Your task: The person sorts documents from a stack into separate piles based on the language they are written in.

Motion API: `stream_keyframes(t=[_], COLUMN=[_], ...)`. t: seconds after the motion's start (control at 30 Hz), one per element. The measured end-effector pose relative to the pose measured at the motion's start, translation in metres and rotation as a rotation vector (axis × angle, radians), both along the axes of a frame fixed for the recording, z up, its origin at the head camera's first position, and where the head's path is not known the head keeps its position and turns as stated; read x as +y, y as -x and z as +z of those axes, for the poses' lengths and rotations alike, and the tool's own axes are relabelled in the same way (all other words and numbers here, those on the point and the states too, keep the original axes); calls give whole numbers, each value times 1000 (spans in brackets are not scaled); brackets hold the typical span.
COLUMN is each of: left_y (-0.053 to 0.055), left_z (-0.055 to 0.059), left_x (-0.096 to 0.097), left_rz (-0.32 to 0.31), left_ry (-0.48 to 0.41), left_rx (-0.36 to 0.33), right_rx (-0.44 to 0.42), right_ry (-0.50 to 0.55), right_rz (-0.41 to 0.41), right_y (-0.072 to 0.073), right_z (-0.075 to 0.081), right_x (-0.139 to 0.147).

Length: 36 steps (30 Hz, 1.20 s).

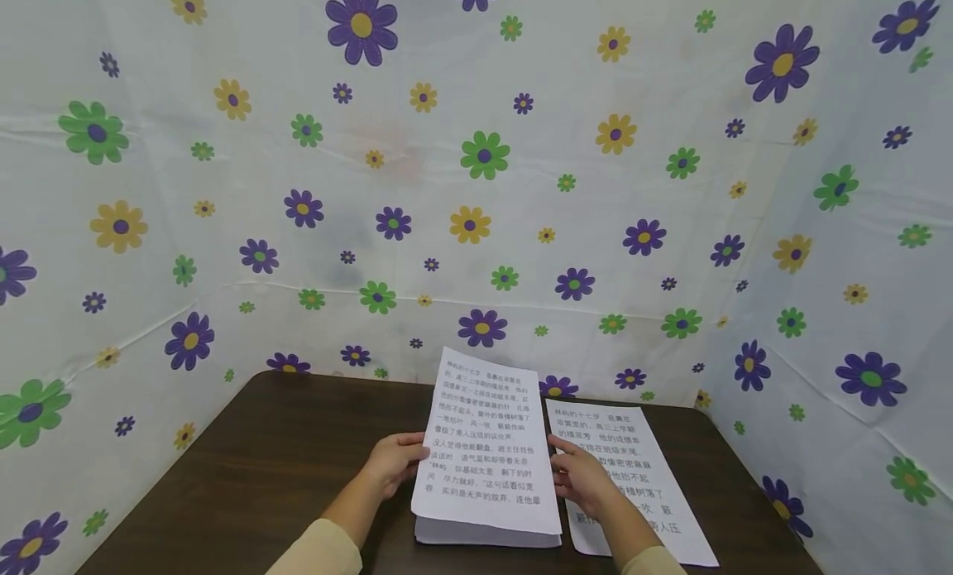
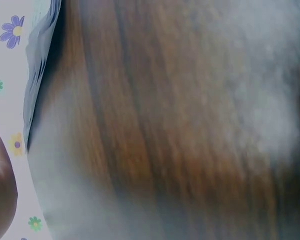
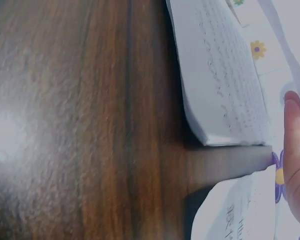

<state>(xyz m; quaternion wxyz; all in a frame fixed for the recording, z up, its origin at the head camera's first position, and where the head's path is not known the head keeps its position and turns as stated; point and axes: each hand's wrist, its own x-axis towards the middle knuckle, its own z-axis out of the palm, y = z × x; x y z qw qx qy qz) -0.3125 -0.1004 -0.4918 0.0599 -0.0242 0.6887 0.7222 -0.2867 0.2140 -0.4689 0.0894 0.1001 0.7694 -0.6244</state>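
In the head view both hands hold printed paper (image 1: 484, 443) by its sides, tilted up above a lower stack of paper (image 1: 487, 532). My left hand (image 1: 398, 463) pinches the left edge, its thumb at the front. On the opposite side, the fingers of my right hand (image 1: 584, 476) grip the right edge. The right wrist view shows the stack (image 3: 220, 75) on the table, with the raised paper (image 3: 292, 40) beside the right thumb. Layered paper edges (image 2: 40, 65) show in the left wrist view, near part of the left hand (image 2: 0, 190).
Another printed sheet (image 1: 670, 517) lies to the right of the stack, partly covered by the right hand and forearm. Everything rests on a dark wooden table (image 1: 298, 443). A white flowered cloth (image 1: 417, 161) hangs behind the table and along both sides.
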Motion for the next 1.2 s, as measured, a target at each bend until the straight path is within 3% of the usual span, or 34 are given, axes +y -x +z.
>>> stream_keyframes(t=[0.3,0.6,0.83,1.0,1.2], left_y=[0,-5,-7,-9,-10], left_z=[1,8,9,7,11], left_x=[-16,-37,-45,-44,-29], left_rz=[9,64,49,33,-8], left_ry=[-11,16,-7,-27,-24], left_rx=[-1,-7,7,5,12], right_rx=[87,108,100,102,104], right_ry=[54,81,77,50,10], right_rz=[139,147,143,133,104], right_y=[-2,-1,3,3,3], right_z=[0,4,5,4,2], right_x=[-13,-35,-42,-40,-24])
